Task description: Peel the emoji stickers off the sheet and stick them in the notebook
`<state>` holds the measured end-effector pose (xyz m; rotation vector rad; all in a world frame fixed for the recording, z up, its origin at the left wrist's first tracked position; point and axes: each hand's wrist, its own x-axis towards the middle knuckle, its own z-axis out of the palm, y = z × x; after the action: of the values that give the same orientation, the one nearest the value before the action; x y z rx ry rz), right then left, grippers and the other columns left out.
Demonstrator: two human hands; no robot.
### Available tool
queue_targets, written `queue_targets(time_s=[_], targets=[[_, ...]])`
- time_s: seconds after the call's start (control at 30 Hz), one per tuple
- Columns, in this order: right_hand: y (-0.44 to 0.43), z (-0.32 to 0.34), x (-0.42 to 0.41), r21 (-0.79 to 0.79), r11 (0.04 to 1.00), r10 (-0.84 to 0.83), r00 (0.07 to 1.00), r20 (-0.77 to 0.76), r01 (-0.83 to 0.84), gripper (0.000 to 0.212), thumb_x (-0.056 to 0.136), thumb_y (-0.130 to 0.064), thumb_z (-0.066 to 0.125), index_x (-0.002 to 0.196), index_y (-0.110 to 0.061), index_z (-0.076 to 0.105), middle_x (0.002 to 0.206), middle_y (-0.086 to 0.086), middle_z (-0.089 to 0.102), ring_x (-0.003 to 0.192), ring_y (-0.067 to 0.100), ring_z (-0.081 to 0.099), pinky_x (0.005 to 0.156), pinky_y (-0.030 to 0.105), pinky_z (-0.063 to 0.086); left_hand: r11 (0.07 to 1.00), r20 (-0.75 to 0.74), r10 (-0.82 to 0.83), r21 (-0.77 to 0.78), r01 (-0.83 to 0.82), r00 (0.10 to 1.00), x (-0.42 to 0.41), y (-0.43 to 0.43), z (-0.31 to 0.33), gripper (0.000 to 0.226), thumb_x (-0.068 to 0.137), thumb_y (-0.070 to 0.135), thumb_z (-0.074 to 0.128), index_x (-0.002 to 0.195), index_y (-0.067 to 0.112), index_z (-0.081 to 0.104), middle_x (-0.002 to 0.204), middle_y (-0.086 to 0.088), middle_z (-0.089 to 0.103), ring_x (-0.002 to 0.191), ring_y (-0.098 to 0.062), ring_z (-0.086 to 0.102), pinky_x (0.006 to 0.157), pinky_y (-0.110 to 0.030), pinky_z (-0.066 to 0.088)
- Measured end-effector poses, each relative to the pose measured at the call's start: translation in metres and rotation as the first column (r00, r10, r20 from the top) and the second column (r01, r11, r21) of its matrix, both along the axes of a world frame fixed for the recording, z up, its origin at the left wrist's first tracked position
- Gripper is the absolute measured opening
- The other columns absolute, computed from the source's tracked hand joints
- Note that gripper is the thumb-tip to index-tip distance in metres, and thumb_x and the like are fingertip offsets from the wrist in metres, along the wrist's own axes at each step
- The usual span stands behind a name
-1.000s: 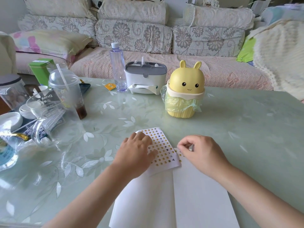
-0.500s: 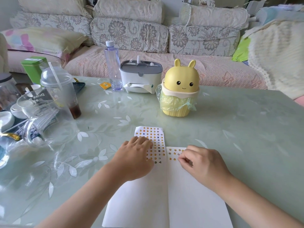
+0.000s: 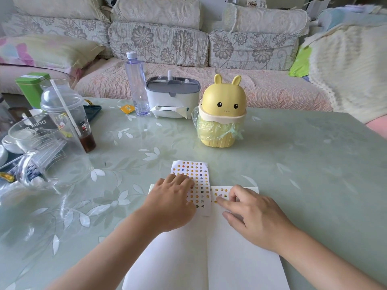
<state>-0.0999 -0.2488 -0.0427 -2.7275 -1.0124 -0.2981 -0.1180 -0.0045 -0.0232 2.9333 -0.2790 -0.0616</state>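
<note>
A sticker sheet (image 3: 198,174) points lengthwise away from the person, overlapping the notebook (image 3: 240,258); flat left hand (image 3: 171,204) hides its near-left part; right hand (image 3: 257,218), fingers loose, forefinger pressing the right page.

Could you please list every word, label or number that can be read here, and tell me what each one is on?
"Drink": white letters on the black card seen through the glass jug; the letters after it are unreadable.
Green tin: pale label on top, too blurred to read.
Plastic cup: small printed figures, too small to read.
Sticker sheet: emoji faces only, no words.
</note>
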Motion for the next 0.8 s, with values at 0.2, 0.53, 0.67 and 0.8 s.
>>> queue_targets(time_s=[0.2,0.53,0.67,0.8], targets=[[-0.003,-0.003,-0.002,0.085,0.996,0.009,0.998,0.069,-0.014,0.029,0.091,-0.046,0.052,0.106,-0.034,0.072,0.09,-0.012,0.051,0.078,0.013,0.058,0.049,0.029,0.047,1.0,-0.013,0.024,0.01,-0.024,1.0,-0.001,-0.004,-0.001,0.077,0.074,0.05,0.02,0.147,0.03,0.036,0.148,0.017,0.037,0.137,-0.011,0.031,0.11,-0.027,0.024],[0.016,0.017,-0.004,0.132,0.991,-0.037,0.993,0.116,0.022,0.026,0.085,-0.047,0.056,0.098,-0.028,0.068,0.094,-0.013,0.062,0.065,0.011,0.06,0.054,0.021,0.037,0.982,0.046,-0.104,-0.151,0.11,0.994,-0.003,-0.004,-0.007,0.059,0.095,0.051,0.05,0.15,0.032,0.037,0.151,0.017,0.038,0.14,-0.009,0.029,0.112,-0.025,0.025],[0.028,0.022,-0.006,0.057,0.996,0.067,0.997,-0.028,-0.065,0.047,0.085,-0.054,0.056,0.126,-0.031,0.06,0.123,-0.015,0.056,0.085,0.011,0.066,0.066,0.031,0.054,0.968,0.107,-0.014,-0.248,0.041,0.994,-0.007,-0.001,0.001,0.058,0.089,0.058,0.042,0.14,0.03,0.048,0.138,0.014,0.047,0.129,-0.011,0.04,0.105,-0.027,0.035],[0.039,0.025,-0.006,-0.105,0.992,0.04,0.973,-0.227,-0.065,0.064,0.09,-0.063,0.05,0.148,-0.041,0.036,0.151,-0.021,0.032,0.122,0.014,0.055,0.094,0.036,0.047,0.955,0.0,0.216,-0.208,-0.211,0.976,-0.016,0.001,0.008,0.052,0.08,0.071,0.046,0.112,0.031,0.053,0.106,0.012,0.049,0.109,-0.013,0.046,0.095,-0.029,0.041]])
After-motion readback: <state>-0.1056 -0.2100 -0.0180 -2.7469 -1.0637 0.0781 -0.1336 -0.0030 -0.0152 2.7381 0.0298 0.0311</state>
